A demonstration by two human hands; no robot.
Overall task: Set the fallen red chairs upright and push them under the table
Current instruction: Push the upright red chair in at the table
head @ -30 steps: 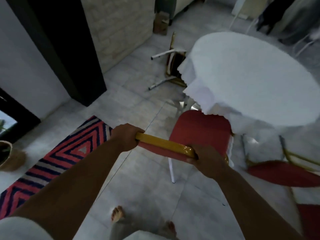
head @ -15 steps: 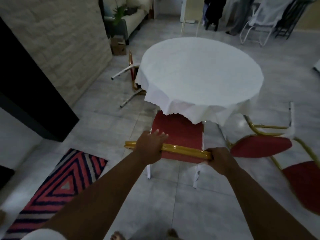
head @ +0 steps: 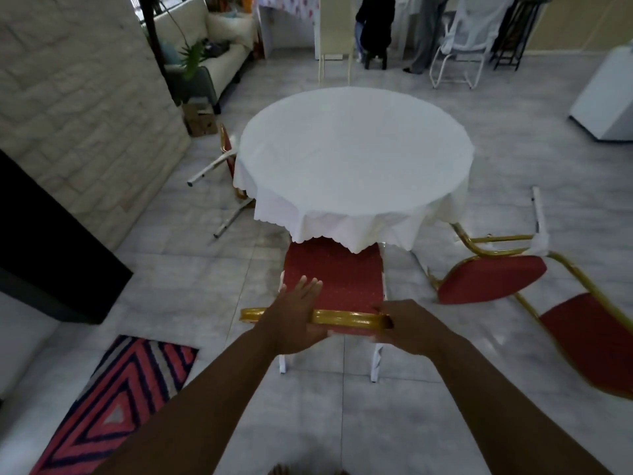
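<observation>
left fingers [head: 310, 286] splayed flat, right fingers [head: 387, 311] curled over the glossy gold rail [head: 346, 318] of the red padded chair [head: 334, 279].

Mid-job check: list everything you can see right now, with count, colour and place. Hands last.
Round table: 1, white cloth, centre.
Upright chair: 1, red with gold back rail, seat partly under the table's near edge.
Fallen chairs: 2, red and gold, one at the right, one at the table's left.
Rug: 1, red, navy and white, lower left.
Sofa: 1, cream, far left.
Cardboard box: 1, brown, by the brick wall.
Left hand: open, over the back rail.
Right hand: on the rail's right end, grip unclear.
</observation>
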